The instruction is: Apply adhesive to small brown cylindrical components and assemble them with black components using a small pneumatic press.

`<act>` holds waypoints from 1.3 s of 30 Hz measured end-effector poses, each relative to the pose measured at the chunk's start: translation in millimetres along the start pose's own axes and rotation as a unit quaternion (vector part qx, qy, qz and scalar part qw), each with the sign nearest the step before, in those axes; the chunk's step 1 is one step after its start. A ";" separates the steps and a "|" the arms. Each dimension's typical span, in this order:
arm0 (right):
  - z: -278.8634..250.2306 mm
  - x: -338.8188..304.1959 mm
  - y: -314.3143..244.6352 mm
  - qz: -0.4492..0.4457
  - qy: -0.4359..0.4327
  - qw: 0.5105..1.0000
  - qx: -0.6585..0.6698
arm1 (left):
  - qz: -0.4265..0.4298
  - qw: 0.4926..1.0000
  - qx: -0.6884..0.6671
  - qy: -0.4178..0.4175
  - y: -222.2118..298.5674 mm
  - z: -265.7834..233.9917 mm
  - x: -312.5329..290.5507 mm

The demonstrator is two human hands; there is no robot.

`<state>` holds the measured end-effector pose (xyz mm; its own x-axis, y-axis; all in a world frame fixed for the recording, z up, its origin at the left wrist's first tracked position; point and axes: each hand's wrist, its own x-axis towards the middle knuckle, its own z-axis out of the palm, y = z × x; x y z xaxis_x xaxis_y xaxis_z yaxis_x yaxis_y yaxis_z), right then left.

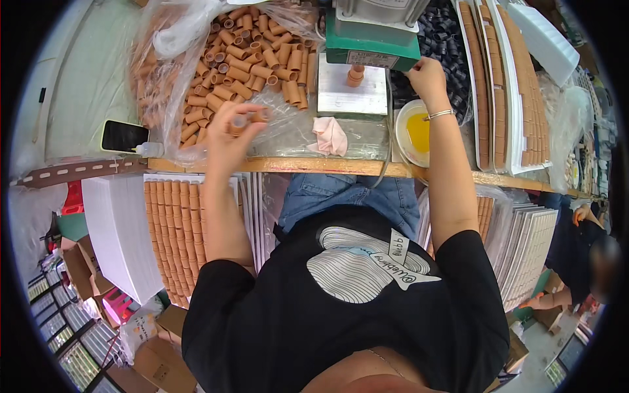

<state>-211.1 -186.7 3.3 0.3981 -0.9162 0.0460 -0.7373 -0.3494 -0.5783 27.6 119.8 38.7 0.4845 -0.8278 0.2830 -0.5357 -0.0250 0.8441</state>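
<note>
My left hand (230,131) is raised above the front of the table, its fingers closed round short brown tubes (261,115); at least two show, one with a clear-looking open end. To the right, my right hand (427,80) is curled at the right edge of the green press head (373,51). Its fingertips are partly hidden, so what they grip is unclear. Beneath the press head, a brown tube-shaped piece (355,77) stands upright on the silver metal plate (331,98), apart from both hands.
A heap of brown tubes (246,59) lies in clear plastic at left. Black parts (439,33) fill the area behind my right hand. Near me are a bowl of yellow liquid (403,141), a pink cloth (329,136) and a phone (123,136). Trays of brown pieces (524,98) stand right.
</note>
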 end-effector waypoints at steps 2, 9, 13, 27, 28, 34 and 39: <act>-16.0 -12.4 -3.7 -0.018 0.035 0.999 0.023 | 0.014 1.000 -0.025 -0.006 18.7 18.3 -1.0; -67.1 -114.8 21.7 -0.174 0.062 0.982 0.049 | -0.073 0.962 -0.234 -0.120 34.6 79.9 -12.7; -69.9 -148.7 33.9 -0.258 0.076 0.962 -0.049 | -0.064 0.961 -0.183 -0.195 51.2 113.0 -11.5; -74.8 -163.8 2.7 -0.260 0.050 0.947 0.181 | -0.035 0.954 -0.199 -0.223 78.3 169.6 -6.1; -76.5 -163.1 5.1 -0.280 0.068 0.946 0.151 | -0.034 0.959 -0.188 -0.211 79.6 173.3 -7.2; -127.4 -158.4 53.4 -0.027 0.287 0.944 0.160 | -0.064 0.946 -0.236 -0.212 75.6 176.3 -12.9; -178.2 -137.2 193.4 0.106 0.386 0.897 -0.187 | -0.152 0.917 -0.292 -0.226 71.4 161.5 -6.4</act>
<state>-505.6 -163.5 30.3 -0.1626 -0.7823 0.6013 -0.9410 -0.0604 -0.3331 -125.4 32.7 23.6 0.1427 -0.9833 -0.1130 0.1024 -0.0988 0.9898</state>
